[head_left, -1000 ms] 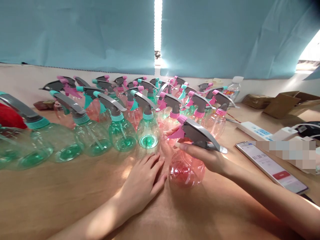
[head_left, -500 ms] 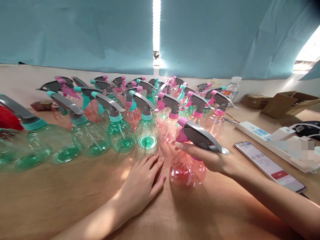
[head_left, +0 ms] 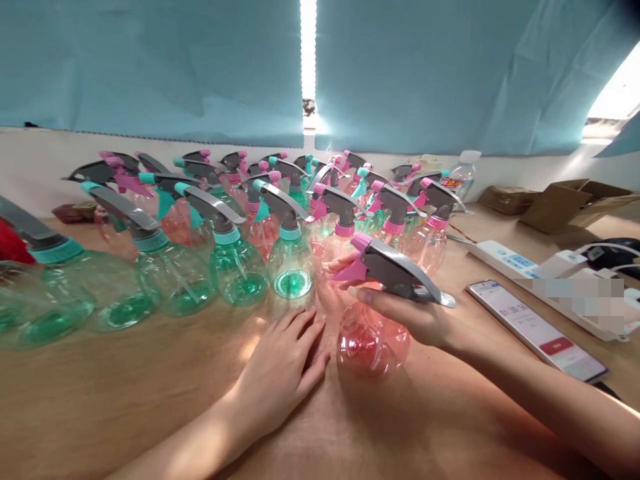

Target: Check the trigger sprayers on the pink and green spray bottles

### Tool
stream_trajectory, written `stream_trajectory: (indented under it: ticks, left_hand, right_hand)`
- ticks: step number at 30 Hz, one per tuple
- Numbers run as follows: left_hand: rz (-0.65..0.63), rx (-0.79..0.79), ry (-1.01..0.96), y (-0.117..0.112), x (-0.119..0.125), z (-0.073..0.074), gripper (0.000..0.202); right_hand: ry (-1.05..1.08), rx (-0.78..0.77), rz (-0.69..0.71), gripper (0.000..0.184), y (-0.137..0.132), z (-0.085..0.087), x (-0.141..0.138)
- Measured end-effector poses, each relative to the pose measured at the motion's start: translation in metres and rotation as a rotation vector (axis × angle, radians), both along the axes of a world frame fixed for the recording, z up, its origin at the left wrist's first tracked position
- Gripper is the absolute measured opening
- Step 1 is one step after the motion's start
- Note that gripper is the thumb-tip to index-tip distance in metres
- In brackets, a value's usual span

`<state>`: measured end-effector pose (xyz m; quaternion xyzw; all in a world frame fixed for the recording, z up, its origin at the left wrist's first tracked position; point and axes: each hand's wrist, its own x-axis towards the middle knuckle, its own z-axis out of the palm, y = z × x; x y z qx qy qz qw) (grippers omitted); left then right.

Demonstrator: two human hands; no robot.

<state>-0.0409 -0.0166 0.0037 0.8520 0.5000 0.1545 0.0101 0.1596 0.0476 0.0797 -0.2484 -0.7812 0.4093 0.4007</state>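
One pink bottle, my right hand gripping its neck, seemingly to steady it | my left hand, fingers loosely extended, rests empty-handed on the table

Noted across the back a blue-green curtain, split by a bright vertical strip of light, with white wall below its hem. Found at right a phone, lying face up and slanted — digits and a red button on its lit screen. Recorded just beyond it a white power strip bearing a white plug, with a black object near the plug. Observed farther back an open cardboard box, a flatter brown carton just left of it, and a white-capped clear bottle. Could not identify a partly hidden red object at left edge.
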Motion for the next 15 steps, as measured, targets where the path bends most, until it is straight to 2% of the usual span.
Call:
stream_trajectory:
  ticks: [5, 15]
  left_hand:
    - [-0.003, -0.005, 0.001, 0.0006, 0.0000, 0.0001, 0.036]
    - [-0.001, -0.008, -0.019, 0.0003, 0.0007, 0.0011, 0.035]
  right_hand:
    - [-0.010, 0.004, 0.015, 0.009, 0.0000, -0.0043, -0.0003]
    - [0.024, -0.052, 0.039, 0.014, 0.0011, 0.0028, -0.0023]
